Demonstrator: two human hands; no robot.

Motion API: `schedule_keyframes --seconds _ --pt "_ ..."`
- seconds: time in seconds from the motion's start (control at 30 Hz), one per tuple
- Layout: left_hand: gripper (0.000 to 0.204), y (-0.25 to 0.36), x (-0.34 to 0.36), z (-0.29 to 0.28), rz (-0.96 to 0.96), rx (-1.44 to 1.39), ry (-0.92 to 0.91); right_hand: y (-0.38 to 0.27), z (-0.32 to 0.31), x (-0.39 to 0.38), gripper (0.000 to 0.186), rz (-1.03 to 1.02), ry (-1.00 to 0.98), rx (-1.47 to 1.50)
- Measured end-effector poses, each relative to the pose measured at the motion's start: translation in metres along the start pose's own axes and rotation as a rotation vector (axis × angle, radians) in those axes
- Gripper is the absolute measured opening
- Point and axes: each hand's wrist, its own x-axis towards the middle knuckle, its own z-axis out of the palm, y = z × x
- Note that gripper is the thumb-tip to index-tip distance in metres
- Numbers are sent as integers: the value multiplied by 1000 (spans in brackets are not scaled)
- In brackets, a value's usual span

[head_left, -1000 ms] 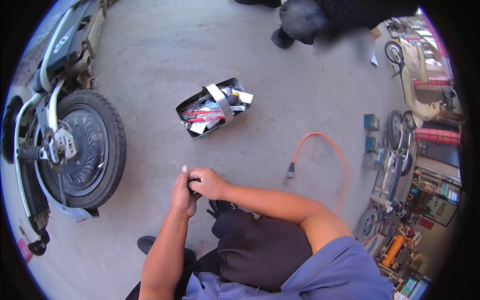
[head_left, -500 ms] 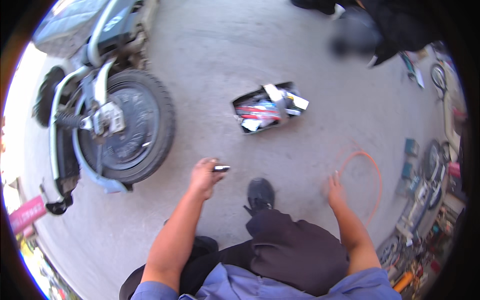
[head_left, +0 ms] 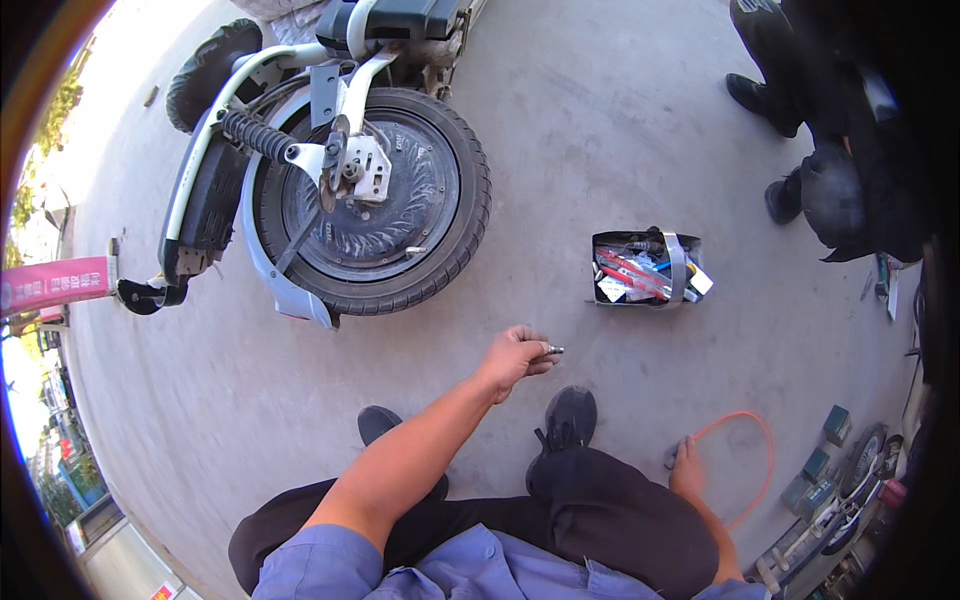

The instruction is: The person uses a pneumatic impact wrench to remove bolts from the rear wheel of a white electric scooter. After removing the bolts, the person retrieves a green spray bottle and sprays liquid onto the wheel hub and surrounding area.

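My left hand (head_left: 515, 362) is closed in front of me, above the concrete floor. Pinched in its fingers is a small dark piece with a shiny metal tip (head_left: 556, 350); its exact kind does not show. Low at the right, beside my right knee, my right hand (head_left: 687, 470) is closed around the end of a thin orange hose (head_left: 745, 413). A dark grey fitting (head_left: 671, 456) shows at those fingers, partly hidden. The hose curves away in a loop. Up and left of my left hand, an electric scooter lies on its side, with its black-tyred wheel (head_left: 470, 245) toward me.
An open toolbox (head_left: 600, 268) with red-handled tools stands on the floor ahead. A person in dark clothes (head_left: 800, 110) is at the upper right. Dark green boxes (head_left: 837, 425) and another two-wheeler (head_left: 862, 455) line the right side. A pink sign (head_left: 60, 285) is at the left.
The whole view has swung, so the scooter and toolbox sit further right. My right hand, earlier beside the orange hose, now grips its end. My left hand still holds the small piece.
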Motion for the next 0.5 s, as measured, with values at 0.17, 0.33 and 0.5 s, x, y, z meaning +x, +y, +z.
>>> schedule_keyframes --seconds 0.17,0.33,0.5 --pt "20 11 -5 -7 33 24 0 -40 -64 27 32 -282 -179 2" --pt "27 24 -11 1 116 252 -57 -111 -108 80 33 -331 -167 272" --pt "29 26 -22 3 253 329 -16 -234 -205 128 50 -510 10 518"
